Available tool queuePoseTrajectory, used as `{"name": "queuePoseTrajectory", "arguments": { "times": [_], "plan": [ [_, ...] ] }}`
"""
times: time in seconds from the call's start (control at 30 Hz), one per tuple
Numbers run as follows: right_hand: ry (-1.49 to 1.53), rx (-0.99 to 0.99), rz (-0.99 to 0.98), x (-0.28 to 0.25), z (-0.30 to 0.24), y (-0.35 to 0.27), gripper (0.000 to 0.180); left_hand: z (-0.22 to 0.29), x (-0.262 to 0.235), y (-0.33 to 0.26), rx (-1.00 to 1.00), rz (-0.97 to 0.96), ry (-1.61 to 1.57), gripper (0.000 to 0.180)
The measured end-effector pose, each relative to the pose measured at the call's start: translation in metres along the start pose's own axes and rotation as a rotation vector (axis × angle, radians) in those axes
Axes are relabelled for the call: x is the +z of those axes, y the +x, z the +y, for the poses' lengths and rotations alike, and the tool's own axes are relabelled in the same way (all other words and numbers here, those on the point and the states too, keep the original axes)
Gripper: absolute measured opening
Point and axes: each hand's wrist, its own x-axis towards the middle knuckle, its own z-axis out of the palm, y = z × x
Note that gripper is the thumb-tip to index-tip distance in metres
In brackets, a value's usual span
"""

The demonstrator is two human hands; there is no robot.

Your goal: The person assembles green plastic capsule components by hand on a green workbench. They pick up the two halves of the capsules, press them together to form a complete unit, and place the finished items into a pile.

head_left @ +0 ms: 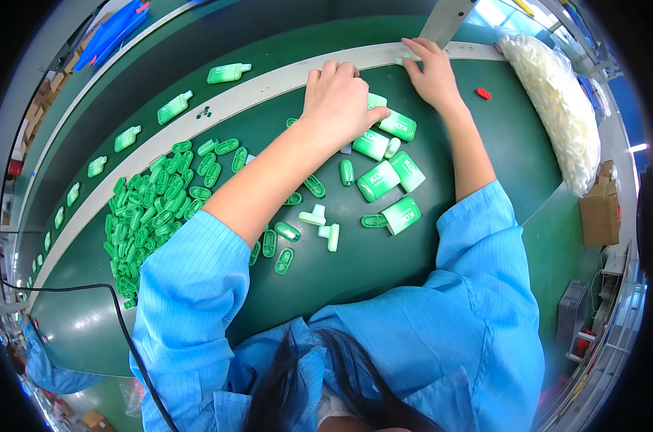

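My left hand [335, 101] is curled over the inner edge of the pale rail [283, 85], its thumb out beside a light green case [376, 101]. Whatever its bent fingers hold is hidden under the hand. At the rail to the right, my right hand [432, 74] has thumb and fingertips around a small pale green piece [401, 60]. Below the hands lie several printed green cases [378, 180]. Nearby are pale green mouthpiece-like parts [313, 215] and loose green oval caps [284, 261].
A heap of green oval caps [143, 216] covers the left of the green table [391, 263]. Beyond the rail, spouted green devices [174, 107] stand in a row on a belt. A red cap [483, 93] lies right, near a bag of white parts [553, 104]. A black cable [118, 309] hangs left.
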Motion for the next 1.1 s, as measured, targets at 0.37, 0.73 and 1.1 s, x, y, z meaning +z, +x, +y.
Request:
{"name": "queuePoseTrajectory", "arguments": {
  "times": [0.37,0.73,1.1],
  "plan": [
    [0.357,0.365,-0.298,-0.04,-0.065,0.012,0.024,-0.026,-0.037,-0.047,-0.077,0.054,-0.749,0.03],
    [1.501,0.554,-0.417,-0.017,-0.212,-0.012,0.023,-0.067,-0.056,-0.116,-0.447,0.078,-1.348,0.036],
    [1.341,0.486,-0.222,-0.011,-0.206,-0.012,0.02,-0.063,-0.052,-0.107,-0.488,0.015,-1.375,0.036]
  ]
}}
